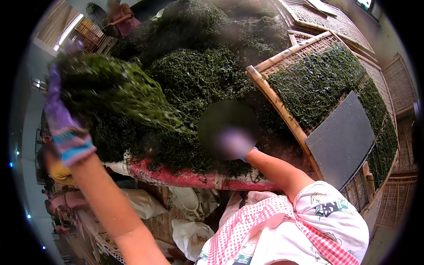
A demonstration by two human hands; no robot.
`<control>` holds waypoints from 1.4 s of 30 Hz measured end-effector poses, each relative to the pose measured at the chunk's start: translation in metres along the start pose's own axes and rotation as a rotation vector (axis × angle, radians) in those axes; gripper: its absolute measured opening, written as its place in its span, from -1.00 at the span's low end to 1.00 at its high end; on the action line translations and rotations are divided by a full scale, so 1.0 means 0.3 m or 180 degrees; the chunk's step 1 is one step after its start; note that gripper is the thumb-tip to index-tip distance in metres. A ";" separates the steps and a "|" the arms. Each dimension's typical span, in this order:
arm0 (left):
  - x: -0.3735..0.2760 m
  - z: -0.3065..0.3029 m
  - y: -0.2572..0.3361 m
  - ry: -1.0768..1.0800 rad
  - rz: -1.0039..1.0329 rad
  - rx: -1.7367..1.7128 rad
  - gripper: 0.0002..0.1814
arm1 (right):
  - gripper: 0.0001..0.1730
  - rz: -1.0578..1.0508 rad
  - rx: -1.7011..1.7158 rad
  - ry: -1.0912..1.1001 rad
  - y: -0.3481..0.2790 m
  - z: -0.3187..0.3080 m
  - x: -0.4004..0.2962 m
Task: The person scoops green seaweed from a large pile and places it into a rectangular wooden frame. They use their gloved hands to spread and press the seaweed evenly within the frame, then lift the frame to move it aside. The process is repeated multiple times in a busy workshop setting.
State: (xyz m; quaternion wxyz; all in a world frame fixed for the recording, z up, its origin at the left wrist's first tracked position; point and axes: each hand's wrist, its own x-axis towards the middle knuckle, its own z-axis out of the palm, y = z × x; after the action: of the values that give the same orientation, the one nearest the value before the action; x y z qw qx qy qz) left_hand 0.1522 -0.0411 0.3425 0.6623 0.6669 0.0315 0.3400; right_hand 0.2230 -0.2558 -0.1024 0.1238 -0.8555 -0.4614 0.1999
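My left hand, in a purple glove with a striped cuff, is raised at the left with a large loose bunch of shredded green leaf. The strands are blurred and trail down towards the middle. Below and behind them lies a big heap of the same dark green shreds. My right hand, also in a purplish glove, is over the near part of the heap. A round blur covers it, so its fingers and anything in them are hidden.
To the right, a bamboo-framed woven tray carries flat layers of shreds and a grey board. More woven trays stand beyond. A red-and-white padded edge borders the heap; white sacks lie below. A person is at the far left.
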 end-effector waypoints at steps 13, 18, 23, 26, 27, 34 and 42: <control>-0.808 0.070 -1.052 0.0562 -0.3072 -0.2323 -0.41 | -0.60 -0.0847 0.3609 0.0821 -0.191 -0.565 -0.204; -0.527 0.145 -0.912 0.0110 -0.2828 -0.2077 -0.55 | -0.60 -0.1096 0.0617 0.1053 -0.165 -0.456 -0.324; -0.387 0.121 -0.823 0.0070 -0.2457 -0.2853 -0.56 | -0.55 -0.1847 0.0387 0.2835 -0.304 -0.779 -0.339; -0.275 0.186 -0.698 0.0053 -0.1466 -0.1068 -0.58 | -0.49 -0.1276 0.0048 0.2235 -0.217 -0.611 -0.266; -0.243 0.202 -0.656 0.0331 -0.1342 -0.0857 -0.59 | -0.49 -0.1046 -0.0283 0.1877 -0.177 -0.561 -0.247; -0.140 0.194 -0.534 0.0415 -0.1246 -0.0904 -0.62 | -0.42 -0.1159 -0.0015 0.2357 -0.258 -0.696 -0.193; 0.034 0.240 -0.172 0.0743 -0.1189 -0.0121 -0.54 | -0.35 -0.0524 -0.0289 -0.0046 -0.037 -0.335 -0.217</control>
State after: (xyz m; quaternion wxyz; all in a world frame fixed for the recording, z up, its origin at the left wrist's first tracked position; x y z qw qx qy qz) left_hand 0.2169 -0.0920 0.3079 0.7181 0.5930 0.2245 0.2868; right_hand 0.2284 -0.3072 0.0063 0.0977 -0.8179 -0.5396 0.1740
